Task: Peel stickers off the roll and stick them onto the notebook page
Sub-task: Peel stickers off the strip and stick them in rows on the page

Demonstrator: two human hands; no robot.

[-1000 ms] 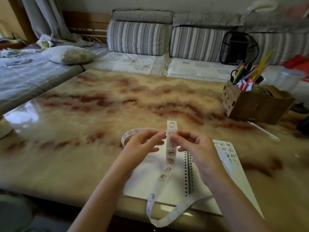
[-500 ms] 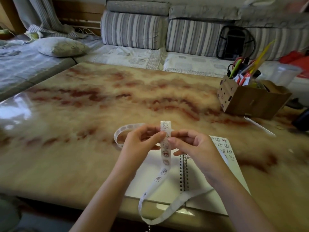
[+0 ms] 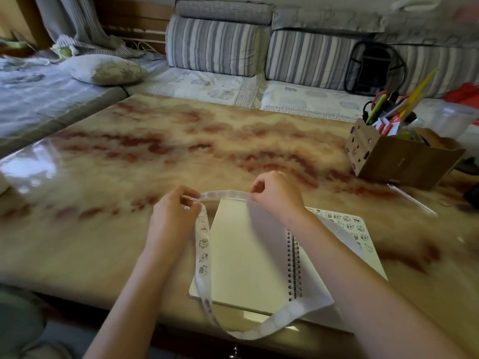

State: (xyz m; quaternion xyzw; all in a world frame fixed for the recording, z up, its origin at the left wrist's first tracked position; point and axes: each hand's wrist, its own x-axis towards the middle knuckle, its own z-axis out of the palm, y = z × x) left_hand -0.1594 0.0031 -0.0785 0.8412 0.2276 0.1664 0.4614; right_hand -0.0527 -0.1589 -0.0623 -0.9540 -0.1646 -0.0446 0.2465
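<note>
Pulled apart since a moment earlier, my left hand (image 3: pixel 173 213) and right hand (image 3: pixel 277 195) each pinched the sticker strip (image 3: pixel 225 195), stretched flat above the far edge of the notebook (image 3: pixel 246 255); I judged that bending the backing gently there would lift a sticker's edge cleanly.

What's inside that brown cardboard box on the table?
A green pen and a long yellow stick poke out of the cardboard box, with more stationery crowded beside them. The box walls hide whatever lies lower down.
</note>
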